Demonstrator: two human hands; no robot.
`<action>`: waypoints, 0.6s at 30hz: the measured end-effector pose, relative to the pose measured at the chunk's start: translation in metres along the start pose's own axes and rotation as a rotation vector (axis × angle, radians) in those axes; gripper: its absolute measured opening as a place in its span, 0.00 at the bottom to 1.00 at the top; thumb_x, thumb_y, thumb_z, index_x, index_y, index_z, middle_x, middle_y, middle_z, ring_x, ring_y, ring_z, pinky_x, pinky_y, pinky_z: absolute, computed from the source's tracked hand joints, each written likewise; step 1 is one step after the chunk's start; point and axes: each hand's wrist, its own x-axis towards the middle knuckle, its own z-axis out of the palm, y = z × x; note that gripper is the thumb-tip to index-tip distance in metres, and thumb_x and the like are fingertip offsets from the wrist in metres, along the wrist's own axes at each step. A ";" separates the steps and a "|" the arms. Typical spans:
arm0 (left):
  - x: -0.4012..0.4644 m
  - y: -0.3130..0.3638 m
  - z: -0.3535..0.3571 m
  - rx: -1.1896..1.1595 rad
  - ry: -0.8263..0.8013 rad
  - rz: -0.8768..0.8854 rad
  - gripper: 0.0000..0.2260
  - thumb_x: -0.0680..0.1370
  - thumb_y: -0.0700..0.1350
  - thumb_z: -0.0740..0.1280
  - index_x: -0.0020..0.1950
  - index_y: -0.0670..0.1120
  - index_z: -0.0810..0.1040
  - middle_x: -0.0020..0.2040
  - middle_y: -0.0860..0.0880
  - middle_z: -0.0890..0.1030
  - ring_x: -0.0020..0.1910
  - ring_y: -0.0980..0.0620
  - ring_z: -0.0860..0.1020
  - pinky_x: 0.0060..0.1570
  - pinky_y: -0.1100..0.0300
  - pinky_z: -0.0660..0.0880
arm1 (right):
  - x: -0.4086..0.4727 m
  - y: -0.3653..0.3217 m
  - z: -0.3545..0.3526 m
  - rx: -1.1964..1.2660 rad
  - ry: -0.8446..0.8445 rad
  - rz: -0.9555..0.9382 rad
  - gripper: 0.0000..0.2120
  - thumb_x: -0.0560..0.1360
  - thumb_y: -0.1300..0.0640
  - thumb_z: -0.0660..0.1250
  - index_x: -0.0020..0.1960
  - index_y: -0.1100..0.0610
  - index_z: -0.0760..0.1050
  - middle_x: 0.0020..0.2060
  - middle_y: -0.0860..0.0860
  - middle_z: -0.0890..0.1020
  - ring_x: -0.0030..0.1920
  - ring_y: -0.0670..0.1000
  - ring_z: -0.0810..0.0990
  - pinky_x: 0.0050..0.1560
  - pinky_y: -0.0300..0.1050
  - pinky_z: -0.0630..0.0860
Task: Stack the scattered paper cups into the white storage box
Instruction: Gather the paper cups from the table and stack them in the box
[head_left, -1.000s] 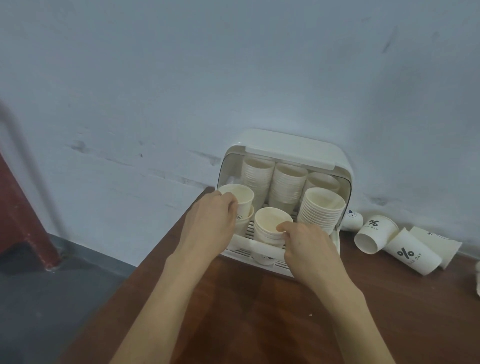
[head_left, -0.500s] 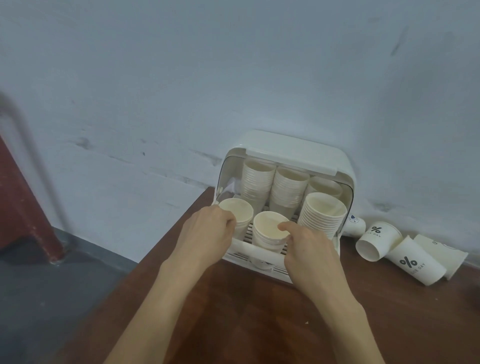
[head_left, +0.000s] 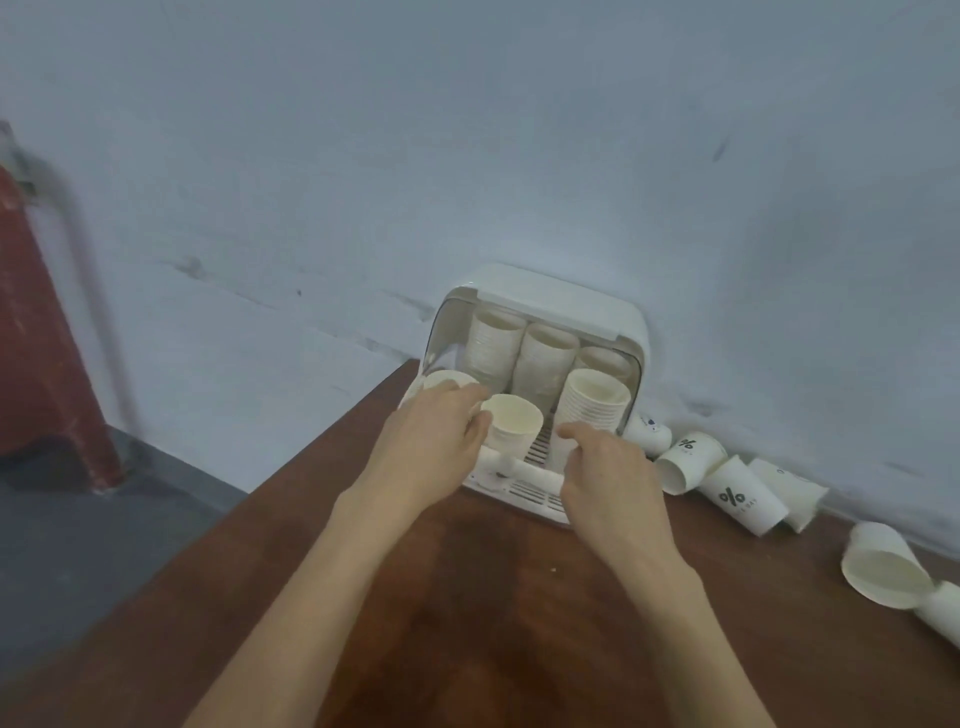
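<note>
The white storage box (head_left: 563, 309) stands open at the table's far edge against the wall, with several stacks of paper cups inside. My left hand (head_left: 431, 441) reaches in from the left. Its thumb and fingers close on the rim of the middle front cup stack (head_left: 514, 423), and they partly cover the left front cup (head_left: 447, 378). My right hand (head_left: 608, 470) hovers at the box's front rail, fingers loosely curled against the base of the right front stack (head_left: 595, 402); it holds nothing. Loose cups lie on their sides to the right: one by the box (head_left: 688, 460), a printed one (head_left: 743, 501), one nearer me (head_left: 883, 571).
The brown wooden table (head_left: 467, 597) ends at its left edge beside the box, with grey floor (head_left: 78, 519) below. A red post (head_left: 36, 322) stands at the far left. The pale wall (head_left: 467, 156) is directly behind the box. More loose cups (head_left: 789, 491) lie along the wall.
My left hand has shifted right from the left front cup to the middle stack. My right hand has let go of the middle stack and moved right toward the right front stack.
</note>
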 end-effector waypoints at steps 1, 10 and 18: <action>-0.007 0.009 -0.001 -0.003 -0.004 0.003 0.13 0.80 0.50 0.60 0.63 0.52 0.76 0.52 0.50 0.78 0.51 0.45 0.76 0.49 0.50 0.74 | -0.006 0.003 -0.004 -0.006 -0.004 -0.001 0.20 0.75 0.63 0.56 0.63 0.49 0.73 0.51 0.53 0.80 0.52 0.59 0.78 0.47 0.53 0.75; -0.074 0.096 -0.008 -0.037 -0.080 0.069 0.13 0.80 0.50 0.60 0.64 0.52 0.76 0.51 0.50 0.78 0.51 0.48 0.78 0.48 0.53 0.72 | -0.080 0.033 -0.067 0.022 -0.042 0.083 0.17 0.76 0.61 0.55 0.60 0.51 0.74 0.54 0.54 0.78 0.54 0.60 0.77 0.47 0.50 0.72; -0.097 0.145 0.000 -0.038 -0.127 0.139 0.14 0.80 0.49 0.60 0.64 0.51 0.76 0.52 0.51 0.80 0.51 0.50 0.77 0.51 0.53 0.73 | -0.121 0.081 -0.109 0.022 0.027 0.176 0.20 0.75 0.63 0.55 0.63 0.50 0.73 0.54 0.55 0.79 0.54 0.59 0.76 0.46 0.48 0.71</action>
